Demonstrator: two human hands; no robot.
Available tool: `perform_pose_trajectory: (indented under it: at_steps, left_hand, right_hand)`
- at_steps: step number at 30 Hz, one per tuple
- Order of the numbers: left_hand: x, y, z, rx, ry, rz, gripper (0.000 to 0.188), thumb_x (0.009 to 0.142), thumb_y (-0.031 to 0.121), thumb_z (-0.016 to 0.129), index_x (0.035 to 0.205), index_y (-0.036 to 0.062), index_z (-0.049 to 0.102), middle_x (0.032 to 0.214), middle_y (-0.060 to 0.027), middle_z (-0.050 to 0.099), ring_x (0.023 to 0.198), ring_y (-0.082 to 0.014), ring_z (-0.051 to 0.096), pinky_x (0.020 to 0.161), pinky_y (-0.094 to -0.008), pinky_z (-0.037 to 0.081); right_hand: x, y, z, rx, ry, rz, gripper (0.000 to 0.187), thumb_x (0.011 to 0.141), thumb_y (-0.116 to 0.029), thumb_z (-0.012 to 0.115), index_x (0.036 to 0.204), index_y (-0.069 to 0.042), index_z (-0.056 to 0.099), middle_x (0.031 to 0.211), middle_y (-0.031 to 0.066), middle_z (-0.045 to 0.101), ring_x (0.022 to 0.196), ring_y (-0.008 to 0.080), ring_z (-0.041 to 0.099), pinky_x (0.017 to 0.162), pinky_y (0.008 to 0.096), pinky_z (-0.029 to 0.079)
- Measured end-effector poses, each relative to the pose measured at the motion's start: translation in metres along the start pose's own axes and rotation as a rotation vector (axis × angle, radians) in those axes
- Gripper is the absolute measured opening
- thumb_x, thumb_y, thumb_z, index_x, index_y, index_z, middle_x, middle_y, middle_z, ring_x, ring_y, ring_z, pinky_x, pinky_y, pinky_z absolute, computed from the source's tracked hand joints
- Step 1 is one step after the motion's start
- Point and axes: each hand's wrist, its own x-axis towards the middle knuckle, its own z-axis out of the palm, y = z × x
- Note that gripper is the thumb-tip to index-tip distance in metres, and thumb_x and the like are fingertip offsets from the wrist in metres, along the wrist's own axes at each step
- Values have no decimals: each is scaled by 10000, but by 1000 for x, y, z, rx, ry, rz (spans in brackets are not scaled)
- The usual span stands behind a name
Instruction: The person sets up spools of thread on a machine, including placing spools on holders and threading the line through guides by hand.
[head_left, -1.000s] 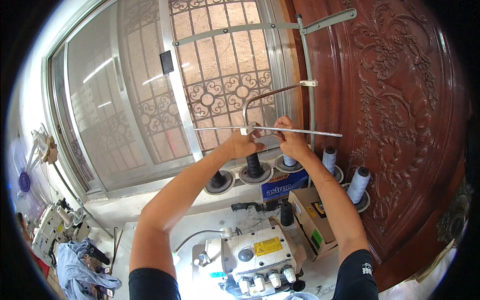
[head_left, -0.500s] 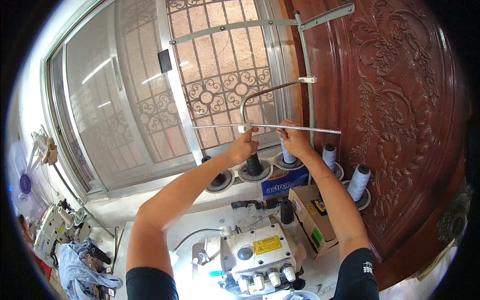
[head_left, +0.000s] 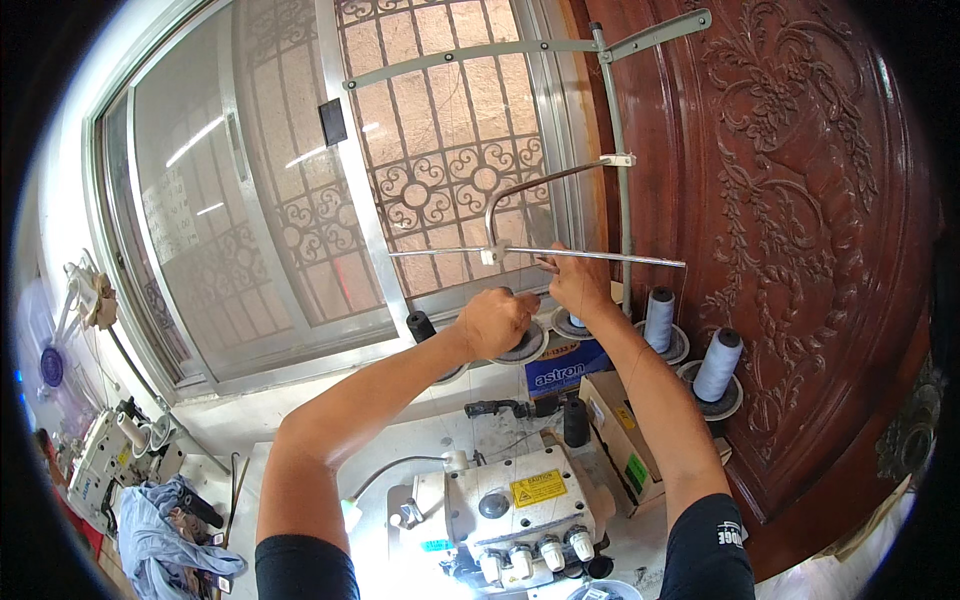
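Note:
My left hand (head_left: 497,322) is closed around a black thread cone (head_left: 507,291) on a round spool holder (head_left: 530,346); the hand covers most of the cone. Just below the thin metal guide rod (head_left: 610,256), my right hand (head_left: 582,285) has its fingers pinched together, and what they hold is too small to make out. A pale blue cone (head_left: 576,320) is mostly hidden behind that wrist. Two more pale blue cones, one upright (head_left: 659,320) and one leaning (head_left: 718,366), stand to the right. Left of my left hand is another black cone (head_left: 420,326).
A white overlock sewing machine (head_left: 520,490) stands below my arms. Beside it are a small black spool (head_left: 575,423), an open cardboard box (head_left: 625,440) and a blue box (head_left: 568,372). The thread stand's pole (head_left: 618,150) rises before a carved wooden panel (head_left: 790,220). A barred window (head_left: 440,130) is behind.
My left hand has dropped from the rod's white clamp to the black cone below and closed around it. My right hand has shifted slightly left, still pinched.

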Motion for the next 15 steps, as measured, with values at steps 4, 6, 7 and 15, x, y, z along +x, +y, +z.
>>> perform_pose_trajectory:
  at_steps: [4, 6, 7, 15]
  left_hand:
    - [-4, -2, 3, -5, -30, -13, 130, 704, 10, 509, 820, 25, 566, 647, -183, 571, 584, -344, 570, 541, -402, 457]
    - [-9, -7, 11, -81, 24, -66, 134, 703, 1, 503, 821, 20, 563, 635, -173, 570, 580, -328, 575, 540, -389, 453]
    - [-13, -7, 9, -142, -6, -127, 140, 706, -9, 493, 825, 15, 564, 634, -166, 570, 580, -310, 576, 546, -375, 451]
    - [-36, -16, 3, -357, -98, -303, 178, 750, -39, 426, 850, -2, 569, 653, -149, 545, 600, -208, 536, 591, -315, 422]
  right_hand:
    - [-3, -1, -1, -71, -86, -19, 286, 657, -67, 574, 943, -77, 584, 790, 155, 613, 684, 323, 603, 592, 402, 481]
    - [-8, -6, -9, 92, 23, -137, 371, 641, 38, 547, 993, -73, 579, 896, 146, 586, 709, 282, 596, 588, 357, 469]
    - [-11, -10, -13, 175, 75, -196, 421, 633, 90, 533, 1019, -72, 577, 949, 142, 573, 721, 262, 592, 586, 334, 463]
    - [-32, 3, 18, 758, -21, 128, 627, 694, 103, 514, 1279, -80, 381, 1146, 79, 516, 637, 96, 527, 563, 215, 453]
